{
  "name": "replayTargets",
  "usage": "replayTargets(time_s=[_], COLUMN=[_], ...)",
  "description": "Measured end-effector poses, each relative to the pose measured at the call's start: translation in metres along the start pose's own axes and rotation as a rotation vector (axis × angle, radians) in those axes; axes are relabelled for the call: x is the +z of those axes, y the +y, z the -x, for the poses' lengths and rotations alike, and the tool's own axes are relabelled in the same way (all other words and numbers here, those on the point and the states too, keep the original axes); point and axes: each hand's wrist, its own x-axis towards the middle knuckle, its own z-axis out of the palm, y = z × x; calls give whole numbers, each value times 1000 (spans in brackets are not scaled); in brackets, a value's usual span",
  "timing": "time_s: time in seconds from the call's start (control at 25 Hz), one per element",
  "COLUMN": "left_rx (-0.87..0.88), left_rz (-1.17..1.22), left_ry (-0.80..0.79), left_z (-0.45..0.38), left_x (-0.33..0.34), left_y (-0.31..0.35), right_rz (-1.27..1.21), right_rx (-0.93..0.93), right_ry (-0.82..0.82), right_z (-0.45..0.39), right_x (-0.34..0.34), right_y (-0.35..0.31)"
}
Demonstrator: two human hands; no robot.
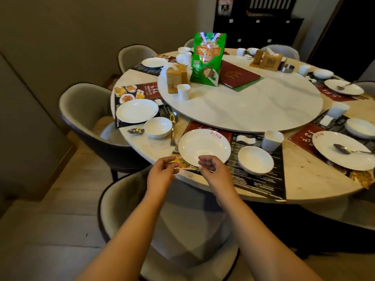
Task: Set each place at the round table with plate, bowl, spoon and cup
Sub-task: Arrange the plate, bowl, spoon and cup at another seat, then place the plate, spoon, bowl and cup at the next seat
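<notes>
In front of me a white plate (pixel 205 147) lies on a dark placemat (pixel 257 183), with a white bowl (pixel 255 160) and a white cup (pixel 272 140) to its right. A metal spoon (pixel 173 128) lies on bare table just left of this plate. My left hand (pixel 162 171) pinches the placemat's colourful near-left corner. My right hand (pixel 213 169) is curled at the plate's near rim; its grip is hidden. The place to the left has a plate (pixel 137 110), a bowl (pixel 158 127) and a spoon (pixel 135 131). The place to the right has a plate (pixel 324 145) carrying a spoon (pixel 345 149).
A white turntable (pixel 243 110) fills the table's middle, carrying a green bag (pixel 208 59), a red menu (pixel 237 75), wooden tissue holders (pixel 176 78) and a loose cup (pixel 183 91). Grey chairs stand below my arms (pixel 129 209) and at the left (pixel 85 114).
</notes>
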Motion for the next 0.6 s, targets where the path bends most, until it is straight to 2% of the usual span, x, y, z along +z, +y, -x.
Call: replayTargets(time_s=[0.28, 0.48, 0.6], left_rx=[2, 5, 10], left_rz=[108, 31, -8], left_ry=[54, -24, -87], left_z=[-42, -109, -133], left_x=[-113, -199, -224], left_y=[12, 18, 22], right_rz=[-4, -52, -82], right_rx=[-27, 6, 58], right_ry=[-1, 177, 259], right_z=[-18, -47, -54], right_x=[121, 215, 247], right_y=[-35, -53, -54])
